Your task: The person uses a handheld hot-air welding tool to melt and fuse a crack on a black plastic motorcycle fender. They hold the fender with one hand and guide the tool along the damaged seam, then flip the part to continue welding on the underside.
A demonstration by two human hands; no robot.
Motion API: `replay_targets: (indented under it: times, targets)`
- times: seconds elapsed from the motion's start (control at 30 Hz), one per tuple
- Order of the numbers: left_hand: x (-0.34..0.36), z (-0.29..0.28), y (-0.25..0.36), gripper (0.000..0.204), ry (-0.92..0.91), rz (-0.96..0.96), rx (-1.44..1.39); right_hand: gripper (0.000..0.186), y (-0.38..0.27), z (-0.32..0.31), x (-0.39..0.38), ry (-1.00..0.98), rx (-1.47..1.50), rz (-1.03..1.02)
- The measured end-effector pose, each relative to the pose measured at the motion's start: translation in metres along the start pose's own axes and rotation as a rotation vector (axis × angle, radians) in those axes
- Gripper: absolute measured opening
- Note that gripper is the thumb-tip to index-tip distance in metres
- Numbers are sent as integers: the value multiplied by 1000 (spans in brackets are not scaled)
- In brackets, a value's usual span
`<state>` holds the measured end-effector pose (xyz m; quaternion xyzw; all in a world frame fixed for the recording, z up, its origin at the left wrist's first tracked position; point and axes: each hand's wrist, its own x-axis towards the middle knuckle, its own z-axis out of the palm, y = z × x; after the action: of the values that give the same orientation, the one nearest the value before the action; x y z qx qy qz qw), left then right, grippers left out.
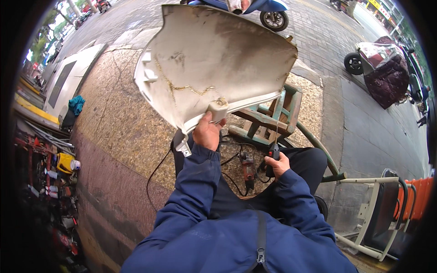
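A large off-white plastic panel, curved and smudged with dirt, is raised in front of me with its inner side facing me. A rough yellowish seam zigzags across its lower left. My left hand grips its lower edge, at a boxy white moulded part. Lower right, above my knee, my right hand is closed around the black-and-red handle of a tool with a long thin shaft. The shaft points up toward the panel's lower right edge; I cannot tell whether its tip touches.
A worn green wooden stool lies behind the panel. Between my legs rests a red-and-black power tool with black cables. Tools and parts crowd the left; a metal-framed chair stands right. Parked scooters are beyond.
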<state>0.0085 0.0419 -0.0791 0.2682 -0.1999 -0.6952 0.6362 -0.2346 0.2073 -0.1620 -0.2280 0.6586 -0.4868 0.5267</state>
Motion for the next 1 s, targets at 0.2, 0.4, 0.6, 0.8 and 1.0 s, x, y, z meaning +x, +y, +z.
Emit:
replay_targets:
  times: [0.2,0.4,0.6,0.8,1.0]
  targets:
    - [-1,5,-2,45,83,-36,46,28,14,-1,9,-51,-45,-18]
    - [-4,6,-2,44,56,0,50,23,10,4,12,3,29,-58]
    - [-1,1,-2,43,51,-13,1,22,7,5,3,-34,76,-28]
    - [2,-3,0,44,-2,-15,-3,21,2,7,-1,-66,79,-15]
    - [2,-5,0,47,20,-36,-13,20,-4,11,-3,-64,149,-23]
